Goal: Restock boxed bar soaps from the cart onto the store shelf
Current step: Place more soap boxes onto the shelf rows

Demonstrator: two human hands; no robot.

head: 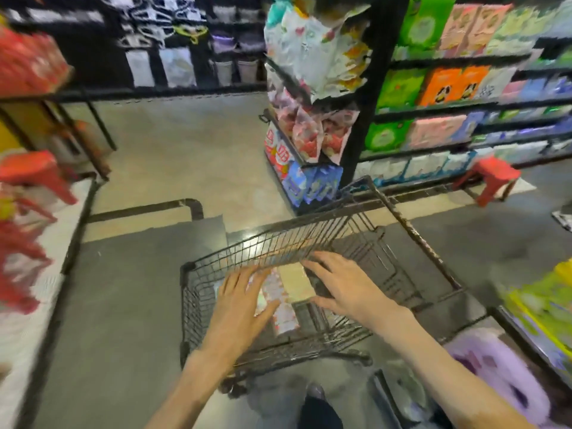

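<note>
Both forearms reach down from the bottom edge into a black wire cart (411, 230). Left hand (244, 300): fingers straight and spread, palm down, lying flat on a stack of boxed soaps (280, 300) in the cart's left part; nothing gripped. Boxes show a pale floral print beside a plain tan face; the count is too blurred to tell. Right hand (343, 284): fingers likewise straight and apart, fingertips at the right edge of the boxes, thumb just below them; whether it touches them I cannot tell.

Far left: red packaged goods (29, 61) on a rack, a red stool (34, 174) below. Centre: grey floor (173, 150). Just beyond the cart: an end shelf (356, 119) of bagged goods. Right: store shelves (464, 103) of green, orange and pink packs, a second red stool (492, 179) at their foot. Lower right: purple fluffy item (498, 379), blurred.
</note>
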